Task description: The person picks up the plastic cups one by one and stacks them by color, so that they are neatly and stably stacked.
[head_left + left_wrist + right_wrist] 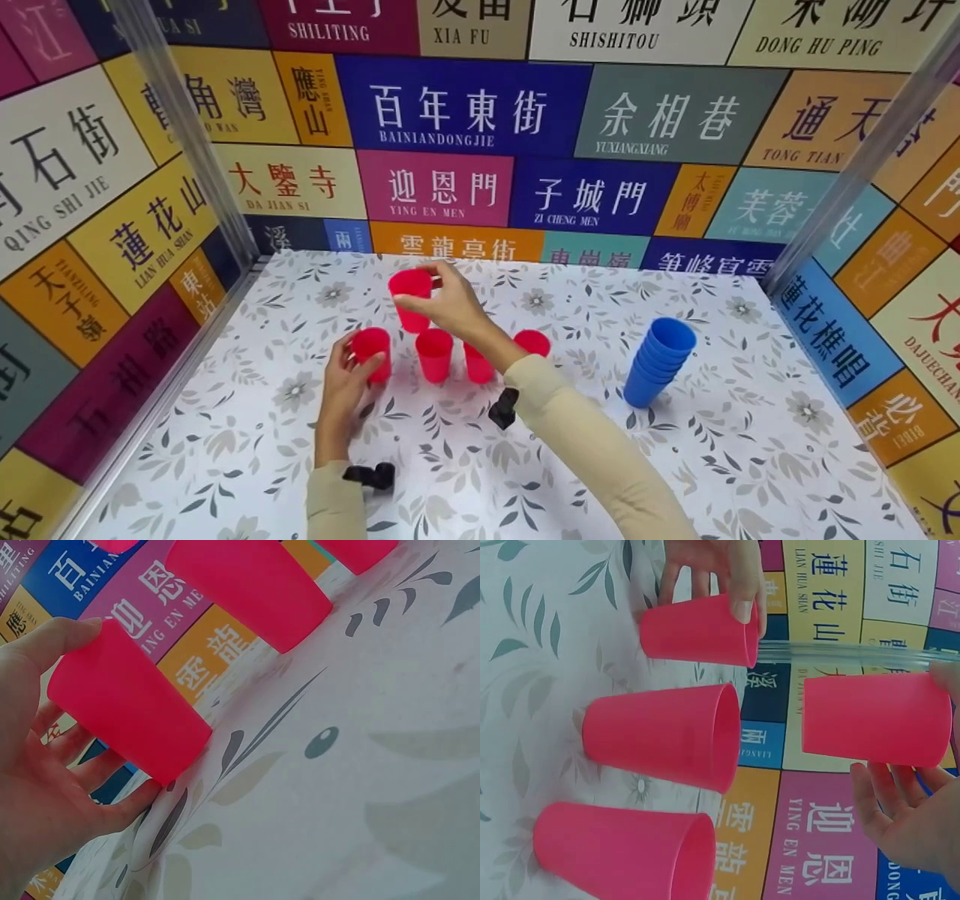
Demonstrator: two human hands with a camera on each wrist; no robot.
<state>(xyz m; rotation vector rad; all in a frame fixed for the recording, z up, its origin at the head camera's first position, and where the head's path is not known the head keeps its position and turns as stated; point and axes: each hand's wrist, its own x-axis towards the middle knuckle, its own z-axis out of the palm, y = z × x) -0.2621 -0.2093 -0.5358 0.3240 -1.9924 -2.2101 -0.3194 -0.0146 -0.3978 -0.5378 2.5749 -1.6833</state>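
Note:
My left hand [343,390] holds a red cup [373,346] that stands mouth up on the table, at the left end of a row. In the left wrist view its fingers and thumb wrap around that cup [135,705]. Raised above the row, another red cup [413,318] is held by my right hand [459,306], thumb on one side and fingers on the other. The right wrist view shows this cup [874,720] off the table. Beside the left-hand cup stand a red cup [433,356], one more red cup [478,365] and a red cup [532,343] partly hidden by my right arm.
A stack of several blue cups [658,364] stands to the right. The table [465,465] has a white cover with grey flowers and leaves. Colourful sign-printed walls [465,105] rise at the back and both sides, with clear corner strips [191,135].

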